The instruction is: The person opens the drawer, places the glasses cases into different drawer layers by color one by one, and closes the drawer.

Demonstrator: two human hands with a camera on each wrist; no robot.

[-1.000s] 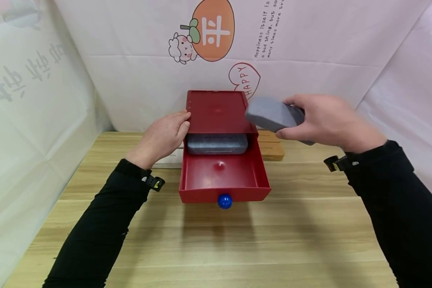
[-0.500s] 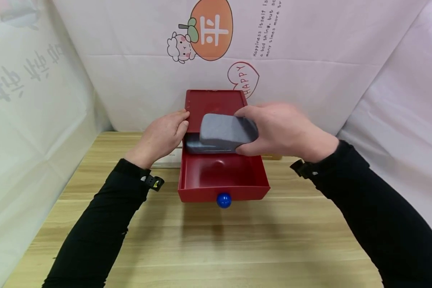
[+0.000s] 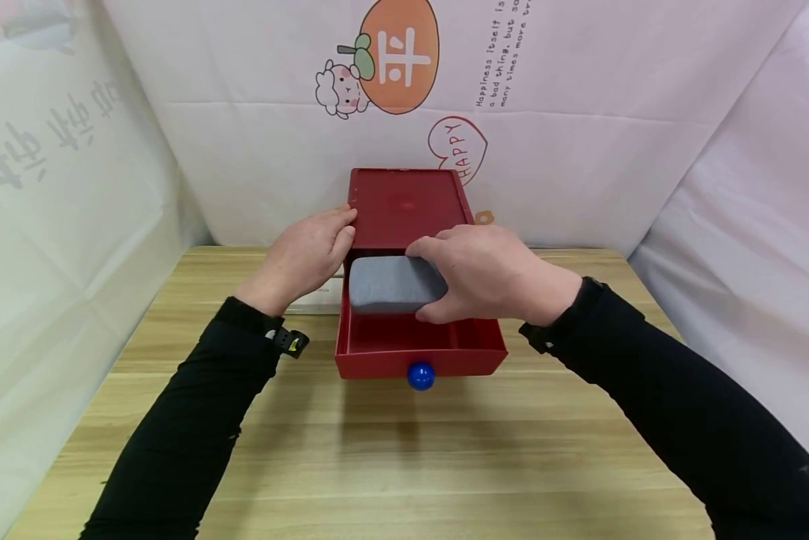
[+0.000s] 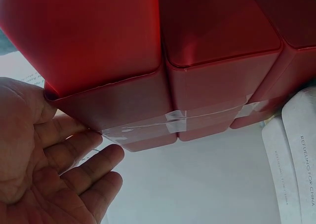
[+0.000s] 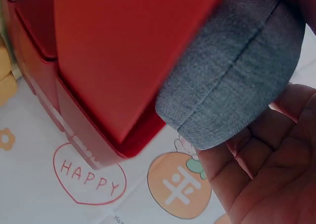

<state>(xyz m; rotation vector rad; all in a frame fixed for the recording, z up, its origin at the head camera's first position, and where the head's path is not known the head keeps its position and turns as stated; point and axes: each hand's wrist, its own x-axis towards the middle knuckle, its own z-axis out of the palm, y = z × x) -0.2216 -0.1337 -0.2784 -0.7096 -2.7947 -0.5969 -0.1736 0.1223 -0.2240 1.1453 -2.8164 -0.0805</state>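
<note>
In the head view my right hand (image 3: pixel 488 274) grips the right end of a grey fabric-covered glasses case (image 3: pixel 394 285), thumb on the near side and fingers on the far side. The case is over the pulled-out red drawer (image 3: pixel 420 366), close to its back part. A seam runs along the glasses case (image 5: pixel 232 66) in the right wrist view. My left hand (image 3: pixel 306 259) touches the left side of the red drawer cabinet (image 3: pixel 404 210) with loosely bent fingers. The fingers (image 4: pixel 81 169) reach past the cabinet's corner in the left wrist view.
A blue ball knob (image 3: pixel 420 376) sticks out of the drawer front. Lower red tiers (image 4: pixel 217 95) are joined with clear tape. White boxes (image 4: pixel 301 150) stand beside the cabinet, and yellow-orange ones (image 5: pixel 6 68) on its other side. A printed white cloth (image 3: pixel 242 165) hangs behind the wooden table (image 3: pixel 404 465).
My right hand has carried the glasses case leftward and down from right of the cabinet to over the drawer. It now hides the similar case seen inside earlier. My left hand has stayed put.
</note>
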